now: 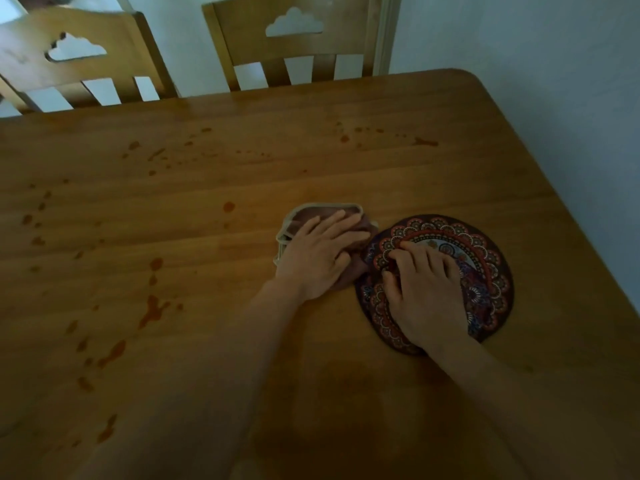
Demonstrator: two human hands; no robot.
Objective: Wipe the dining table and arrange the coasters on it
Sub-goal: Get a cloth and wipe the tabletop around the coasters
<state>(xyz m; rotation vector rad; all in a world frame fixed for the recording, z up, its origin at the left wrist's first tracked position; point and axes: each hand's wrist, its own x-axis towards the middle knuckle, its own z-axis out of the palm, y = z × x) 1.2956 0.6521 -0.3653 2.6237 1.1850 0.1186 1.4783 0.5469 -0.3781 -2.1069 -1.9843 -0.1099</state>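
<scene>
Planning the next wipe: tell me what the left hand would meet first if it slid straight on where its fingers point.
The left hand, flat on the cloth, points up-right; beyond lies bare table, seemingly free to the edge.

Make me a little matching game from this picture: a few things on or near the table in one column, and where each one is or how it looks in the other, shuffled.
Things:
1. cloth
2. round patterned coaster
3. reddish spills
4. chairs

Descriptions:
A. scattered over the table's left and far side
B. under the left hand, pressed flat
C. behind the far edge, with cloud cut-outs
D. under the right hand, near the table's right edge

Pairs: 1-B, 2-D, 3-A, 4-C
</scene>
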